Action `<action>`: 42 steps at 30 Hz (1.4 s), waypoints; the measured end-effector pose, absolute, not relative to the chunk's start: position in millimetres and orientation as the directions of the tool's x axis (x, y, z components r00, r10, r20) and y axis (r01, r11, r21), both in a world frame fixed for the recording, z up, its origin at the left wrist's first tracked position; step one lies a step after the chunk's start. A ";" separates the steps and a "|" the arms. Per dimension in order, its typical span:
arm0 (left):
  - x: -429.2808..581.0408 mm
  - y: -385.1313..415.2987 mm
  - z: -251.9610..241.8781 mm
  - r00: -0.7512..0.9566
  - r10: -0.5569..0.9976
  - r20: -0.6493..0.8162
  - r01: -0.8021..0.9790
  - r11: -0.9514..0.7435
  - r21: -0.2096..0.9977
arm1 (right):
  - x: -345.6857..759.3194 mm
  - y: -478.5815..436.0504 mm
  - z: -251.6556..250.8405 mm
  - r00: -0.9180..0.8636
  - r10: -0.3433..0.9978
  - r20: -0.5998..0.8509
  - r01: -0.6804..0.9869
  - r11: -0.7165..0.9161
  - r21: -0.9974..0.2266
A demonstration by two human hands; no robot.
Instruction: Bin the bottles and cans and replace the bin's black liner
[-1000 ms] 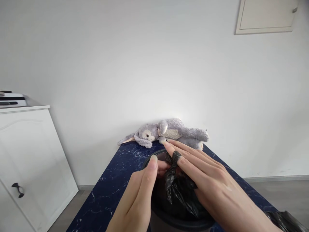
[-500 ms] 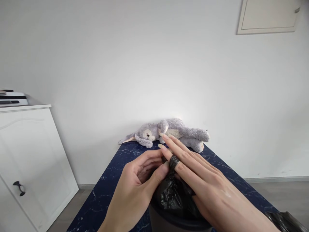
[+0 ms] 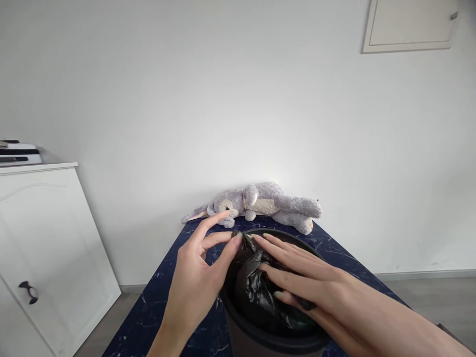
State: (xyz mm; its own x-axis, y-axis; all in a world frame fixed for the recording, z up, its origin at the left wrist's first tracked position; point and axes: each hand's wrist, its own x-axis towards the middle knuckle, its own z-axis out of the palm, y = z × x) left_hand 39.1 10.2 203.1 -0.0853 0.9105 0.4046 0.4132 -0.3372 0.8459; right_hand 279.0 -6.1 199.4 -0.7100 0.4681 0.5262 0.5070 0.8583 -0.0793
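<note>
A black garbage bag (image 3: 256, 292), gathered and twisted at its top, sits inside a dark round trash can (image 3: 277, 344). My left hand (image 3: 204, 263) pinches the tip of the bag's twisted neck between thumb and a finger, its index finger raised. From the right, my right hand (image 3: 316, 282) reaches over the bag with long, fairly straight fingers against the twist. A scrap of the plastic pokes out between its thumb and index finger. The underside of that hand is hidden.
Behind the can, a grey plush rabbit (image 3: 260, 201) lies on its side at the far end of the dark blue marbled table (image 3: 159, 292). A white cabinet (image 3: 55, 248) stands at left, with a white-and-black object (image 3: 20, 154) on top.
My hands have drawn apart: the left moved left with the bag's tip, the right moved right. The plastic loop around my right index finger has come off, and the can's rim shows more.
</note>
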 end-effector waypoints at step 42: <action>35.1 24.3 195.3 0.066 0.952 0.298 0.333 -0.302 0.893 | 278.1 -18.2 196.4 -0.610 0.481 0.629 0.582 0.811 -0.056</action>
State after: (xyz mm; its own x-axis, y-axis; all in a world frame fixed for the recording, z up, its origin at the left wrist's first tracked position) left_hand 35.1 24.3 195.3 0.0655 0.9523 0.2980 0.3332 -0.3023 0.8931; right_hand 278.1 -18.2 196.4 -0.6104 0.4813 0.6291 0.5816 0.8115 -0.0564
